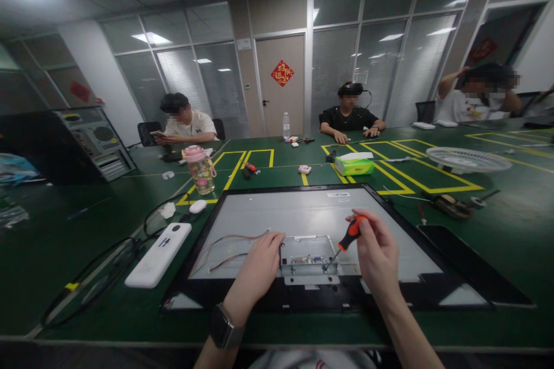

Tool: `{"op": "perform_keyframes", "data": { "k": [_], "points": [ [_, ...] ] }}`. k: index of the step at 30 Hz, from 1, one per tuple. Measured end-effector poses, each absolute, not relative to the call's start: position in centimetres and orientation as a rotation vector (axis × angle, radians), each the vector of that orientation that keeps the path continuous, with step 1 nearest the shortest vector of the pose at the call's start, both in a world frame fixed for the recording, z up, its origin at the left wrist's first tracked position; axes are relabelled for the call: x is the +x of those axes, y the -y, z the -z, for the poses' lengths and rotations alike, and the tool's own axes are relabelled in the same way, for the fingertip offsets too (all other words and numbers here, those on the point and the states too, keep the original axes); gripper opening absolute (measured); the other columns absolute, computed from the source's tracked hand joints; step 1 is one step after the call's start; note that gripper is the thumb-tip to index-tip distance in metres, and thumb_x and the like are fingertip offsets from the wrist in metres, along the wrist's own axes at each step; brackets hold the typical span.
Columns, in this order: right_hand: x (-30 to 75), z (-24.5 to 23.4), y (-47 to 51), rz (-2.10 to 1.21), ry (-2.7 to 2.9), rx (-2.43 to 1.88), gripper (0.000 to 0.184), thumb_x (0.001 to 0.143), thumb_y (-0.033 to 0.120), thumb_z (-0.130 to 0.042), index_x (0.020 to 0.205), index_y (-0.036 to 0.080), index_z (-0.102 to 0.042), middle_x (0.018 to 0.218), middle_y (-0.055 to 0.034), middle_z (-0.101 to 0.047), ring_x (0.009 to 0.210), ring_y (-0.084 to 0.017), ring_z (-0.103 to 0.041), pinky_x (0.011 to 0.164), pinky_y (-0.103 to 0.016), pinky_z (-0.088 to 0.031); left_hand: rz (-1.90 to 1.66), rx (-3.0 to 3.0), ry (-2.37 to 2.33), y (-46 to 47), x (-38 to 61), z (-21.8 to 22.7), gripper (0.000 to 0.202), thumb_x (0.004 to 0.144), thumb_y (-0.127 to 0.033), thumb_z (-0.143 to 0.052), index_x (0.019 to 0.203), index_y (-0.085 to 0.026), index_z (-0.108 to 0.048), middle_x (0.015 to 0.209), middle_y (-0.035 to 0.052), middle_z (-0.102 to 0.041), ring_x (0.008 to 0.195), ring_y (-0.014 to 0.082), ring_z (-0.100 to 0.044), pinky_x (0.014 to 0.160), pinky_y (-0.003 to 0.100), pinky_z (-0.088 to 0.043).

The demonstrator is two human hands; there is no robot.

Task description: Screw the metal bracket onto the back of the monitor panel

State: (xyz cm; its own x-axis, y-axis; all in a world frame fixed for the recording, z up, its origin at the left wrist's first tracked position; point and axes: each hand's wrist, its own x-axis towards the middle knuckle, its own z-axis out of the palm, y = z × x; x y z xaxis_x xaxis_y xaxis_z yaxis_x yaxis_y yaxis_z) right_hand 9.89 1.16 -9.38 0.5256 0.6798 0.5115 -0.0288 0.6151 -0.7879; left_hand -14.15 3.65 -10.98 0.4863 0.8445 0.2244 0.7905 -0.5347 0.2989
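Note:
A flat monitor panel (303, 210) lies back-up on the green table in front of me, with a metal shield plate (308, 259) at its near middle and thin wires (225, 248) trailing left. My right hand (377, 253) is closed round a small screwdriver (348, 236) with an orange and black handle, its tip down on the plate's right edge. My left hand (258, 268), fingers curled, rests on the panel at the plate's left edge. A dark watch sits on that wrist.
A white power bank (159, 253) and black cables lie to the left, with a pink-lidded bottle (200, 170) behind. A green tissue pack (355, 165), a fan grille (467, 158) and an open computer case (93, 147) stand on the table. Three people sit at the far side.

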Motion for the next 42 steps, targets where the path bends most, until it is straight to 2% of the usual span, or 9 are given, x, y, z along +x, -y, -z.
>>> {"op": "perform_keyframes", "data": {
  "k": [3,8,13,16,19,22,30,36,42],
  "points": [
    [9.9,9.44,-1.12,-0.524,0.901,-0.802,0.027,0.093,0.044,-0.06,0.105,0.023,-0.073,0.091,-0.0064,-0.069,0.084,-0.02,-0.064,0.075,-0.033,-0.048,-0.515,2.565,-1.433,-3.61,-14.13,10.89,0.048,0.094,-0.006,-0.034,0.136,-0.015,-0.053,0.135,0.0125,-0.059,0.126,0.0235,-0.055,0.112,0.041,-0.041],
    [10.06,9.33,-1.04,-0.396,1.011,-0.83,0.019,0.085,0.041,-0.072,0.093,0.024,-0.076,0.094,-0.0048,-0.065,0.09,-0.021,-0.061,0.077,-0.032,-0.047,-0.527,2.57,-1.44,-3.76,-14.08,11.14,0.048,0.093,-0.005,-0.034,0.137,-0.013,-0.053,0.135,0.013,-0.059,0.126,0.0233,-0.055,0.113,0.041,-0.041],
    [9.99,9.58,-1.02,-0.546,0.979,-0.763,0.025,0.093,0.042,-0.063,0.11,0.027,-0.074,0.095,-0.005,-0.069,0.088,-0.02,-0.064,0.08,-0.034,-0.047,-0.495,2.579,-1.45,-3.9,-14.03,11.17,0.049,0.093,-0.005,-0.034,0.137,-0.012,-0.054,0.136,0.0132,-0.059,0.127,0.0242,-0.055,0.114,0.041,-0.041],
    [9.9,9.53,-1.06,-0.52,0.978,-0.724,0.02,0.09,0.041,-0.066,0.1,0.027,-0.076,0.099,-0.005,-0.068,0.094,-0.02,-0.063,0.083,-0.033,-0.047,-0.502,2.587,-1.449,-3.93,-14.07,11.28,0.049,0.094,-0.005,-0.033,0.137,-0.013,-0.053,0.137,0.0133,-0.059,0.127,0.0242,-0.055,0.113,0.042,-0.041],
    [9.93,9.36,-1.08,-0.446,1.024,-0.739,0.014,0.085,0.038,-0.073,0.093,0.027,-0.077,0.095,-0.0032,-0.066,0.089,-0.018,-0.061,0.076,-0.028,-0.047,-0.502,2.591,-1.447,-3.96,-14.11,11.38,0.049,0.094,-0.005,-0.033,0.138,-0.013,-0.053,0.136,0.013,-0.059,0.127,0.024,-0.055,0.113,0.041,-0.041],
    [9.92,9.31,-1.03,-0.499,1.017,-0.748,0.019,0.089,0.039,-0.07,0.102,0.028,-0.077,0.092,-0.0037,-0.069,0.084,-0.018,-0.064,0.073,-0.029,-0.049,-0.496,2.585,-1.445,-3.94,-14.11,11.36,0.049,0.094,-0.005,-0.033,0.138,-0.013,-0.053,0.136,0.0128,-0.059,0.127,0.0241,-0.055,0.113,0.042,-0.041],
    [9.65,9.41,-0.83,-0.657,0.952,-0.66,0.026,0.092,0.04,-0.064,0.112,0.028,-0.076,0.096,-0.0066,-0.077,0.085,-0.02,-0.07,0.083,-0.035,-0.052,-0.537,2.588,-1.43,-3.87,-14.16,11.35,0.048,0.094,-0.006,-0.033,0.136,-0.015,-0.053,0.135,0.0124,-0.059,0.126,0.024,-0.055,0.112,0.043,-0.042],
    [9.92,9.39,-1.01,-0.432,1.026,-0.748,0.016,0.081,0.031,-0.078,0.096,0.028,-0.078,0.093,-0.0024,-0.067,0.085,-0.017,-0.062,0.072,-0.027,-0.048,-0.514,2.593,-1.425,-3.98,-14.2,11.4,0.047,0.095,-0.006,-0.032,0.136,-0.013,-0.053,0.135,0.0132,-0.059,0.126,0.0241,-0.055,0.113,0.042,-0.041],
    [9.85,9.72,-0.92,-0.557,1.005,-0.729,0.026,0.094,0.037,-0.061,0.113,0.028,-0.075,0.104,-0.007,-0.073,0.096,-0.022,-0.066,0.088,-0.037,-0.048,-0.531,2.597,-1.437,-3.88,-14.18,11.41,0.049,0.093,-0.006,-0.034,0.137,-0.014,-0.053,0.136,0.0123,-0.059,0.127,0.0235,-0.054,0.114,0.041,-0.04]
  ]
}}
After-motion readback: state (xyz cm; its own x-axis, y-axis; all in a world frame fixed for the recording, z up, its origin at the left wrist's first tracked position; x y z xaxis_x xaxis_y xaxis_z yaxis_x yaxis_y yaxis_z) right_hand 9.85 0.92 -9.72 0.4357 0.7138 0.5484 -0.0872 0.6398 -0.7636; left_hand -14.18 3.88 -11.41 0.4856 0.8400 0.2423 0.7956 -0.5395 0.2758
